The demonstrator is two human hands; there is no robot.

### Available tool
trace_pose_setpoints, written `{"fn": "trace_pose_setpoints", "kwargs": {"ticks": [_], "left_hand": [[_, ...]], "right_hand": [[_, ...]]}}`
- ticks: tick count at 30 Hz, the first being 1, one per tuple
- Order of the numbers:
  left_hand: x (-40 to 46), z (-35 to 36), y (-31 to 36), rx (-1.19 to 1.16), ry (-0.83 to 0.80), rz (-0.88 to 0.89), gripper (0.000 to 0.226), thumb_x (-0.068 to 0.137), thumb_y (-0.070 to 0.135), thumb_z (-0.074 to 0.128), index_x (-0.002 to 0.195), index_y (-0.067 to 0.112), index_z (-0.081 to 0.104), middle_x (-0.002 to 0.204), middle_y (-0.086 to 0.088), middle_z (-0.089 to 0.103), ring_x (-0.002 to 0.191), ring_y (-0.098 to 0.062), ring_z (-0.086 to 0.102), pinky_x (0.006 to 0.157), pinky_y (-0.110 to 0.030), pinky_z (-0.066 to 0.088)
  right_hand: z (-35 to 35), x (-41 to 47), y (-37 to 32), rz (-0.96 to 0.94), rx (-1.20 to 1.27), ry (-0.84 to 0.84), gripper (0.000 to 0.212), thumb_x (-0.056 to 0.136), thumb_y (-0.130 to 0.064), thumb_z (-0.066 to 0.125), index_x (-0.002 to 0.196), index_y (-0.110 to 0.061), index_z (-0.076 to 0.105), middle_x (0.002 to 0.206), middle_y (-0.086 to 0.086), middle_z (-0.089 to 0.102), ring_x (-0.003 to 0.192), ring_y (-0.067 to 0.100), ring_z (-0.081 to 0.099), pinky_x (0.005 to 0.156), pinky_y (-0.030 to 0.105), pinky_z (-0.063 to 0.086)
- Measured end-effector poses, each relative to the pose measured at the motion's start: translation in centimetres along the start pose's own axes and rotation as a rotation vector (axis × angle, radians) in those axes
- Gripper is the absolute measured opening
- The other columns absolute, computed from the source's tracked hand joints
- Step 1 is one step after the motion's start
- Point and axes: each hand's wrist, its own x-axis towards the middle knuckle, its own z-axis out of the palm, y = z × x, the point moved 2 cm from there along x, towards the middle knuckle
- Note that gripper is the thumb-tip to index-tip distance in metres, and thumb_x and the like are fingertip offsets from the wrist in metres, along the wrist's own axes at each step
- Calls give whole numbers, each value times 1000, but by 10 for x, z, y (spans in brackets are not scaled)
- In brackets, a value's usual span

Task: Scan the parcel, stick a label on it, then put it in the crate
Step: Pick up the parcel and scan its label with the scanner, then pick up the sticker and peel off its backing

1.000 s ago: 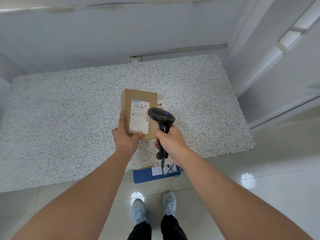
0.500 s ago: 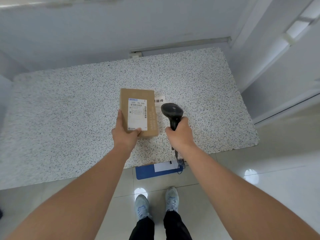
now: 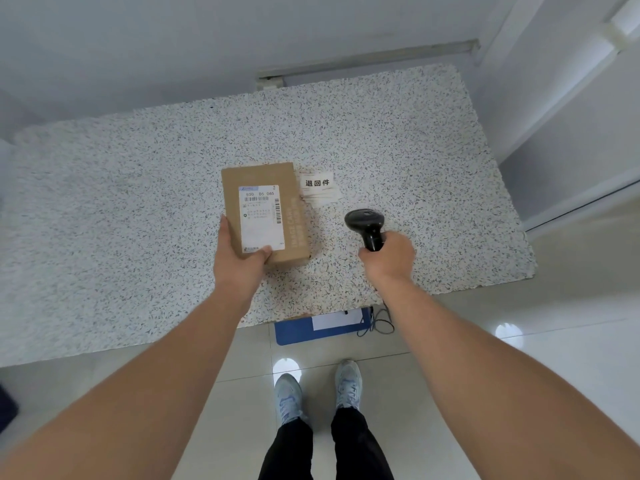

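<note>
A brown cardboard parcel (image 3: pixel 266 188) with a white shipping label on top rests on the speckled table (image 3: pixel 138 202). My left hand (image 3: pixel 239 261) grips its near left corner, thumb on the label. My right hand (image 3: pixel 389 256) holds a black handheld scanner (image 3: pixel 365 225) by the handle, to the right of the parcel and apart from it. A small stack of white stickers with black characters (image 3: pixel 318 187) lies just right of the parcel's far end.
A blue crate (image 3: pixel 304 332) with a white paper on it shows under the table's near edge, with the scanner's cable (image 3: pixel 379 322) hanging beside it. Walls close off the table's far side and right. My feet stand on glossy tiles below.
The scanner has moved right, away from over the parcel's label. The parcel has come down flat on the table, still held by my left hand.
</note>
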Motion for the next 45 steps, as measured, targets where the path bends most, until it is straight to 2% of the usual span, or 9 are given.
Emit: {"fn": "trace_pose_setpoints", "kwargs": {"ticks": [16,20,23,25,27,31,35,41,45], "left_hand": [[13,-6,-4,-28,-21,-90,102,88,-3,74,162,37,15,156,6,43,128,-28,58,97,-51,57],[15,-7,-1,143,-4,-33,102,88,8,77,163,31,13,161,7,37,138,-22,47,99,-31,46],[17,-7,8,255,16,-8,102,85,18,76,163,29,13,157,2,44,134,-24,52,97,-33,48],[17,-7,20,334,36,21,95,84,29,70,162,33,16,151,-5,49,127,-28,57,101,-43,52],[18,-4,35,466,41,107,83,82,38,65,155,35,26,147,-12,47,126,-34,57,102,-53,52],[26,12,64,805,18,380,75,91,43,60,156,26,28,162,-17,26,143,-40,36,115,-56,36],[48,32,86,1012,-101,573,70,98,45,51,159,20,27,168,-16,15,153,-38,19,121,-59,24],[90,53,102,1233,-121,648,68,92,56,38,155,32,35,167,-9,25,153,-32,26,114,-59,32],[106,61,98,1181,-211,659,64,95,54,44,153,26,42,164,-11,32,150,-36,30,120,-57,28]], "right_hand": [[15,13,20,19,1,-24,23,81,-34,90,85,-19,73,80,-2,71,62,1,56,49,14,30],[16,13,20,-1,-26,-21,26,77,-37,91,85,-21,72,83,-3,73,67,4,61,52,15,31],[14,15,15,21,-19,-18,59,72,-45,93,114,-13,68,102,2,70,85,16,62,62,17,37],[10,16,7,71,-34,0,94,68,-61,90,137,-10,52,124,11,61,104,26,61,75,27,42],[5,19,-7,55,-126,92,105,69,-76,77,144,-11,42,134,14,49,113,32,57,76,36,47],[5,31,-43,-174,-272,248,72,87,-66,66,139,-18,52,134,11,51,112,27,56,89,39,51],[21,51,-73,-339,-142,119,19,100,-32,67,115,-22,71,120,2,62,103,17,60,75,20,45],[57,87,-94,-288,-37,80,21,100,-8,66,118,-16,76,121,5,71,101,17,69,88,27,58],[73,114,-97,-192,-21,104,23,99,-16,71,122,-17,71,123,8,66,89,16,61,73,28,51]]}}
